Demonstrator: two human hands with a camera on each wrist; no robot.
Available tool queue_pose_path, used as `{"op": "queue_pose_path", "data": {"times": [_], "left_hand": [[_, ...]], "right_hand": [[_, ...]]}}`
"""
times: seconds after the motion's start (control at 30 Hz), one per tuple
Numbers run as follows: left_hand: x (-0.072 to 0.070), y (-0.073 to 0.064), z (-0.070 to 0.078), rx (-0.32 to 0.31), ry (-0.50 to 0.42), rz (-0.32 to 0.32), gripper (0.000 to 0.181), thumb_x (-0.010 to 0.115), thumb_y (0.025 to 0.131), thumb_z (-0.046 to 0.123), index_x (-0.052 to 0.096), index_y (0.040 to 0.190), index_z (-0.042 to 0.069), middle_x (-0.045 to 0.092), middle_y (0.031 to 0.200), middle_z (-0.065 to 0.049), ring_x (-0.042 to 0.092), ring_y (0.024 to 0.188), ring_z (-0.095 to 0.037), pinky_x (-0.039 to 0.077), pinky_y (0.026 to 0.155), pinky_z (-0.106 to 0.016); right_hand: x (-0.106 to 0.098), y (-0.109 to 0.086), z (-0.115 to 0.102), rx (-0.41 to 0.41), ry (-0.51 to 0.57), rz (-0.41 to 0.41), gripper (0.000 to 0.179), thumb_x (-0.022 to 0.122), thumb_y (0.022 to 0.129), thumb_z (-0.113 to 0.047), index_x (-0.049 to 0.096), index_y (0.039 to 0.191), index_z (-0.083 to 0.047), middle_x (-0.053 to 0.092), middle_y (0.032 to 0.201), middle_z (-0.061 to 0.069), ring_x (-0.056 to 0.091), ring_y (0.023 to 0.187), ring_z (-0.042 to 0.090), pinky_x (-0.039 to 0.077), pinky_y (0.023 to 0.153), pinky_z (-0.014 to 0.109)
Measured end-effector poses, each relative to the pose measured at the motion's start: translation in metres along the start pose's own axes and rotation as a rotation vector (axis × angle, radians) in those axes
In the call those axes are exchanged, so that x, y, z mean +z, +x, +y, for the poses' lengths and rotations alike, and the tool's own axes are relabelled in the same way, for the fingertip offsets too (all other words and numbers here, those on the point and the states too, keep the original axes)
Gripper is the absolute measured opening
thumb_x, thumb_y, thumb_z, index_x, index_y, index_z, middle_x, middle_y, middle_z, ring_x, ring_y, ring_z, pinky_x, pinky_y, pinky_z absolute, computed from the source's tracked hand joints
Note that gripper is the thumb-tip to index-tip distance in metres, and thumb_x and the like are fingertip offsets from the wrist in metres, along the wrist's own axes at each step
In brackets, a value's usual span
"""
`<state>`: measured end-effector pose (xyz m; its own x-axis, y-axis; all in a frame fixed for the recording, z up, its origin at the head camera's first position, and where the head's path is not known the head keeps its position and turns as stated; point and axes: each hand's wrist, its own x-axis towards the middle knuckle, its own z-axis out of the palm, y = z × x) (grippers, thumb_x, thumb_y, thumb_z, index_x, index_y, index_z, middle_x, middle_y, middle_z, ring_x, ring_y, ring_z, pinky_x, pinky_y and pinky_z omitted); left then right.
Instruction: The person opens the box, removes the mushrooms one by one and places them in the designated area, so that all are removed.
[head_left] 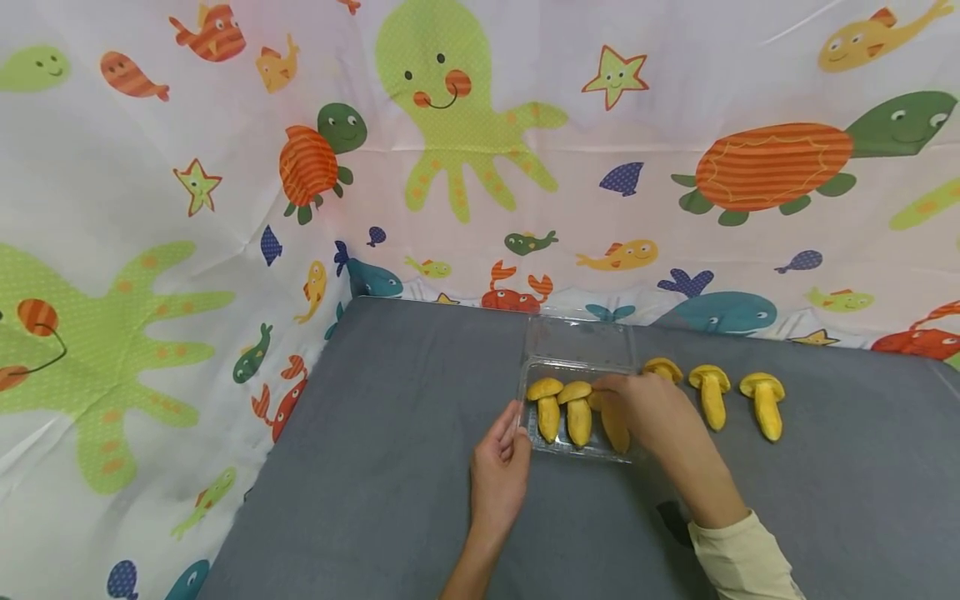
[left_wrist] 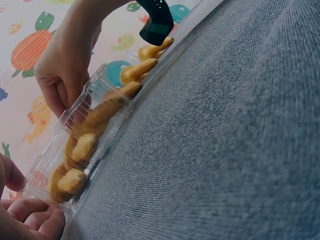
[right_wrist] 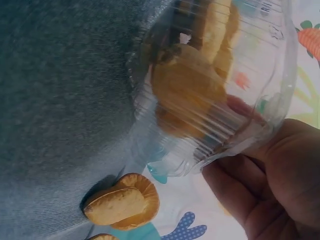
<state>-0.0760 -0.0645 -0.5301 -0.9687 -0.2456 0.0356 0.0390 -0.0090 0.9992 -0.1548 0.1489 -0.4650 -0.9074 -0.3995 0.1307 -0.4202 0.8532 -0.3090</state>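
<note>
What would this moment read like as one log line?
left hand: holds clear box by its left side | right hand: reaches into box, at yellow mushroom, grip unclear | outside box: three mushrooms on grey cloth

No text reads for certain. Clear plastic container [right_wrist: 260, 60] has small letter-like marks [right_wrist: 266, 7] near the top of the right wrist view, too faint to make out. Just below, same plastic, a small outlined symbol [right_wrist: 275, 32], meaning unclear. No brand or number legible.
</note>
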Motion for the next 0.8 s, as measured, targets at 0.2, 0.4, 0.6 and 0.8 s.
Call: {"op": "queue_pose_path", "data": {"times": [0.2,0.4,0.6,0.8], "left_hand": [[0.001,0.000,0.001,0.001,0.003,0.007,0.046,0.060,0.103,0.001,0.059,0.149,0.002,0.064,0.146,-0.008,0.060,0.133,-0.023,0.053,0.099,-0.024],[0.001,-0.001,0.001,0.002,0.006,0.001,0.046,0.060,0.103,0.003,0.058,0.150,0.001,0.062,0.147,-0.011,0.059,0.135,-0.024,0.053,0.100,-0.026],[0.001,-0.001,0.000,0.000,0.014,0.002,0.046,0.061,0.103,0.003,0.058,0.150,0.001,0.063,0.147,-0.010,0.059,0.135,-0.024,0.052,0.100,-0.026],[0.001,0.000,-0.001,-0.010,0.024,0.001,0.046,0.061,0.104,0.004,0.059,0.150,0.002,0.063,0.147,-0.009,0.060,0.134,-0.023,0.052,0.101,-0.027]], "right_hand": [[-0.001,-0.006,0.002,-0.034,0.032,0.051,0.020,0.076,0.097,-0.006,0.081,0.115,-0.011,0.081,0.101,0.006,0.074,0.074,0.018,0.062,0.066,0.041],[0.000,-0.009,0.005,-0.076,0.036,0.127,0.024,0.076,0.097,-0.006,0.080,0.120,-0.010,0.081,0.104,0.008,0.069,0.069,0.013,0.063,0.068,0.041],[0.001,-0.011,0.008,-0.119,0.083,0.242,0.024,0.075,0.098,-0.006,0.080,0.122,-0.009,0.080,0.111,0.010,0.077,0.079,0.019,0.063,0.071,0.044],[-0.005,-0.012,0.012,-0.124,0.181,0.330,0.028,0.078,0.095,-0.003,0.080,0.122,-0.010,0.081,0.110,0.006,0.074,0.076,0.015,0.058,0.059,0.031]]}}
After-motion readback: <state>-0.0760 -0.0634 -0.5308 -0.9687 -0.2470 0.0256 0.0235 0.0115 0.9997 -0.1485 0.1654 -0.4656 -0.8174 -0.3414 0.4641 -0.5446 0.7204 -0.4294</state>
